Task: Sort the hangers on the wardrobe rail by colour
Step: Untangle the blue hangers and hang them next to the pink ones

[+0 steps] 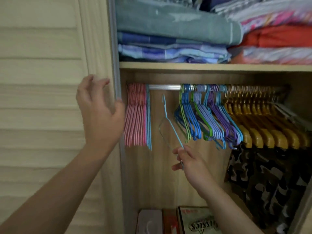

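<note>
The wardrobe rail (164,87) is running across under the shelf (202,66), and everything here is placed against it. At the rail's left end a tight block of pink hangers (135,115) is hanging, with a couple of light blue hangers (148,119) touching its right side. A bare stretch of rail is showing next. Below that bare stretch, off the rail, a single light blue hanger (168,122) is being held tilted, its hook pointing up just under the bar. The right hand (189,164) is gripping it from below, fingers (177,166) pinching together on the hanger's lower end. The left hand (99,112) is hovering in front of the rail's left end, by the wardrobe's edge, its fingers spread apart and gripping nothing. Right of the bare stretch a mixed bunch of blue, green and purple hangers (207,119) is hanging, and beyond it a row of yellow hangers (263,125), with a camouflage garment (266,179) drooping underneath.
</note>
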The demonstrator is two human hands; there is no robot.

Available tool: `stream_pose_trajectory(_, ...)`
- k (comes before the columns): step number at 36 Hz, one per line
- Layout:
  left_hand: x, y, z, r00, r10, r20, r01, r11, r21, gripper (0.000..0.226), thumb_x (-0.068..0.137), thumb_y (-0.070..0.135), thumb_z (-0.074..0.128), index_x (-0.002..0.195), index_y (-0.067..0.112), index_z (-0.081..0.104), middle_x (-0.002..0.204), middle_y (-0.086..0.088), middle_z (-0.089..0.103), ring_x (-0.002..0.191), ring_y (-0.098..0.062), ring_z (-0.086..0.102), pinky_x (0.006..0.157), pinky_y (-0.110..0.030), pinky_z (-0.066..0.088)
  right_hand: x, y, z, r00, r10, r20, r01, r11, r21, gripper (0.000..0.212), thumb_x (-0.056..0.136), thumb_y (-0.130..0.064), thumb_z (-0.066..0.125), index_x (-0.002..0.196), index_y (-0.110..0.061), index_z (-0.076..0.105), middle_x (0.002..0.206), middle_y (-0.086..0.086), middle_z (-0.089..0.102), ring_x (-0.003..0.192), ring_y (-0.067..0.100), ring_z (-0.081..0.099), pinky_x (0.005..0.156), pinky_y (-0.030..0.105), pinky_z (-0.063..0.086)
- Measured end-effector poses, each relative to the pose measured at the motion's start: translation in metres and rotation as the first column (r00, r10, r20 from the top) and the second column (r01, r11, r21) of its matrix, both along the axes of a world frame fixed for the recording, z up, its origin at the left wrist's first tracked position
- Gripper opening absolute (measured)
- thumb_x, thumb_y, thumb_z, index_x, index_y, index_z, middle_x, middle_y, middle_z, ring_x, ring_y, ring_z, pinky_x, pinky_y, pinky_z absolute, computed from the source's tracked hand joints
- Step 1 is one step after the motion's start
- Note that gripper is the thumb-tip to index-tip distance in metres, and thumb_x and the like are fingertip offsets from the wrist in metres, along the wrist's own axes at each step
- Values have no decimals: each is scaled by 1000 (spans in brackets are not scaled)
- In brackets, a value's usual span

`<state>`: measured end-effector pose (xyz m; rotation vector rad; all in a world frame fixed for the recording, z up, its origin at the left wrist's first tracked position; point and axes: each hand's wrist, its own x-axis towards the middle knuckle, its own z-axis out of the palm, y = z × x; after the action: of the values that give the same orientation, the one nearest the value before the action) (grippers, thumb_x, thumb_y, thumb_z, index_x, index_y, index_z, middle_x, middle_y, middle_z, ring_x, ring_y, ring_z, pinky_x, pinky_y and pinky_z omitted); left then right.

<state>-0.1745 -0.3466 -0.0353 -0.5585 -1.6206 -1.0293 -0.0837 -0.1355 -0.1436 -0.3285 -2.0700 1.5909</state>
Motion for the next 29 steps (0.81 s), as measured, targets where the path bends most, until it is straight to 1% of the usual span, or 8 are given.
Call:
stream_pose_trajectory(5, -34, -1, 13, 954, 294, -54, -299, 928, -222, 75, 93, 35, 55, 157, 4, 31, 162, -30, 22, 151, -49, 19, 123, -59, 21, -51, -7, 42, 999, -29, -15, 31, 993, 114, 31, 108, -25, 40, 105, -11, 67, 87, 1, 62, 72, 24, 69, 47, 13, 39)
stream_pose_trajectory(9, -45, -7, 0, 928, 336, -161, -370, 887, -277, 73, 97, 32, 52, 157, -2, 29, 164, -30, 21, 153, -47, 14, 124, -62, 19, -90, -8, 64, 999, -29, -29, 32, 990, 140, 34, 109, -26, 37, 117, -8, 65, 95, 3, 60, 89, 32, 70, 42, 8, 36)
stream_pose_trajectory(11, -47, -6, 0, 928, 333, -170, -369, 887, -278, 73, 98, 33, 50, 158, -2, 28, 164, -30, 19, 153, -47, 13, 124, -62, 19, -105, -9, 68, 1000, -18, -15, 20, 984, 175, 37, 109, -28, 36, 121, -7, 64, 90, -2, 58, 88, 32, 71, 52, 16, 46)
stream_pose_trajectory(14, -48, -7, 0, 928, 335, -162, -369, 890, -269, 73, 99, 35, 48, 158, 0, 26, 165, -28, 18, 154, -46, 12, 124, -62, 18, -122, -7, 63, 1000, -4, 9, 2, 982, 190, 32, 109, -30, 37, 113, -11, 62, 84, -3, 57, 83, 31, 68, 79, 46, 59)
stream_pose_trajectory(16, -47, -7, 0, 926, 340, -166, -374, 888, -269, 73, 99, 36, 48, 158, 0, 26, 166, -28, 18, 154, -45, 10, 124, -62, 19, -130, -4, 53, 1000, -3, 22, -1, 977, 213, 26, 108, -33, 36, 116, -17, 55, 94, 1, 60, 88, 28, 66, 85, 57, 57)
stream_pose_trajectory(19, -49, -7, 0, 924, 340, -173, -377, 887, -268, 73, 99, 36, 47, 159, 0, 26, 165, -28, 18, 154, -44, 9, 124, -61, 18, -143, 2, 31, 999, -27, 30, 19, 967, 255, 43, 106, -40, 34, 141, -17, 47, 124, 11, 59, 105, 28, 63, 90, 55, 56)
stream_pose_trajectory(22, -50, -6, 0, 921, 340, -190, -381, 889, -256, 73, 98, 35, 49, 158, -1, 27, 165, -28, 19, 154, -43, 10, 124, -61, 19, -147, 0, 21, 997, -72, 34, 56, 939, 339, 39, 107, -37, 33, 134, -15, 51, 108, 12, 61, 88, 25, 63, 73, 42, 55)
stream_pose_trajectory(29, -53, -7, -1, 917, 345, -198, -389, 885, -257, 73, 99, 35, 48, 159, -1, 25, 164, -30, 19, 153, -48, 14, 124, -61, 18, -155, -17, 20, 999, -11, 45, -12, 877, 481, 35, 110, -32, 30, 138, -25, 49, 116, 9, 56, 81, 9, 50, 60, 14, 35)
